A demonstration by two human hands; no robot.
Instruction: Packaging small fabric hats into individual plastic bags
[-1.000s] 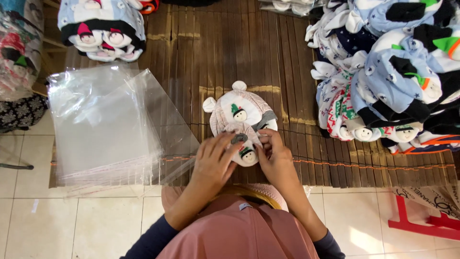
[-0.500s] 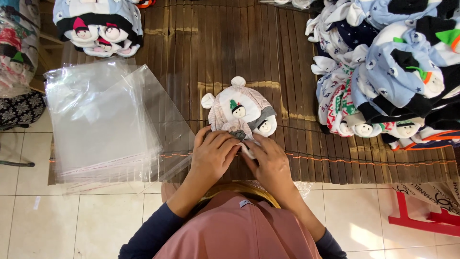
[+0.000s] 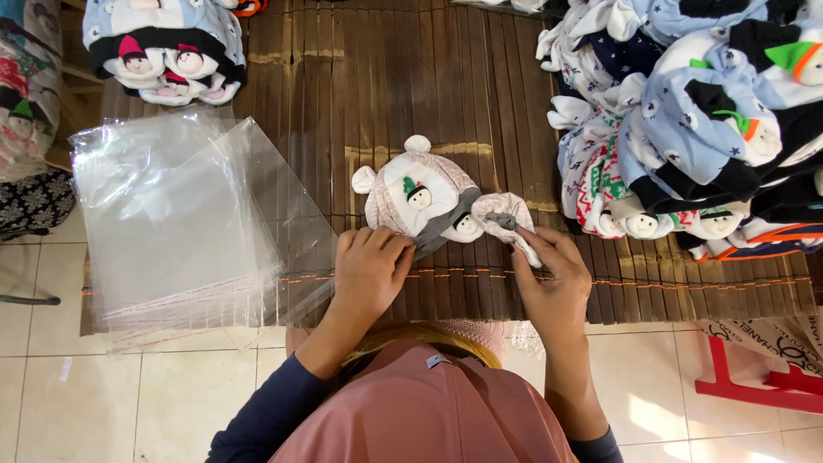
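A small pink-and-white striped baby cap with round ears and a snowman patch lies on the brown slatted mat. My left hand presses flat on the cap's near edge, fingers together. My right hand pinches a small matching striped mitten just right of the cap and lifts it off the mat. A grey band and another snowman face sit between the two hands.
A stack of clear plastic bags lies at the left. A heap of blue, white and black baby clothes fills the right side; another pile sits at the back left. A red frame stands on the tiled floor.
Both hands were together on the cap's near side; now they have spread apart. My right hand has pulled a striped mitten out to the right, and the view has shifted slightly.
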